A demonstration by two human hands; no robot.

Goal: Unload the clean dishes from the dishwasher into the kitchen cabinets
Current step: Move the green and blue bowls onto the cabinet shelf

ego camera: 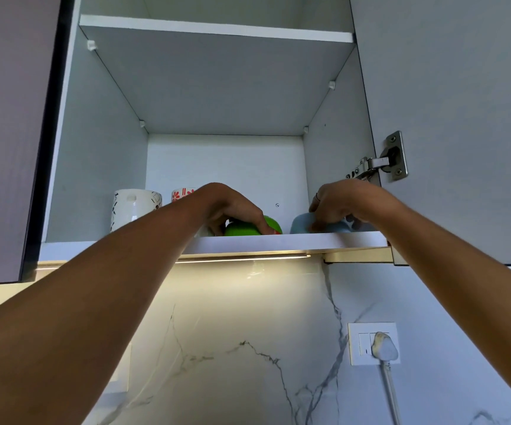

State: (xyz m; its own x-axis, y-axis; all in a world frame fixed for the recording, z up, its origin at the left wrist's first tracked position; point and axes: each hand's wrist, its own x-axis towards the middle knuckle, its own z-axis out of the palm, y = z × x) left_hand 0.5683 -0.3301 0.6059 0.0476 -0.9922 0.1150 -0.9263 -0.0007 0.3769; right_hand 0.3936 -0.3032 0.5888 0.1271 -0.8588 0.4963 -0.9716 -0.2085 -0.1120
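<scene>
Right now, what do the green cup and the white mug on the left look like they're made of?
Green cup: matte, evenly coloured, no glare, so probably plastic or silicone, though unsure. White mug: glossy with a bright highlight and printed dark pattern, likely glazed ceramic.

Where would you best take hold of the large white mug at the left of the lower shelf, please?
Grip the white mug around its upper body, coming from the open front of the cabinet. It appears to stand upright near the shelf edge with its front side exposed; no handle clearly shows. The left hand works just beside it.
</scene>
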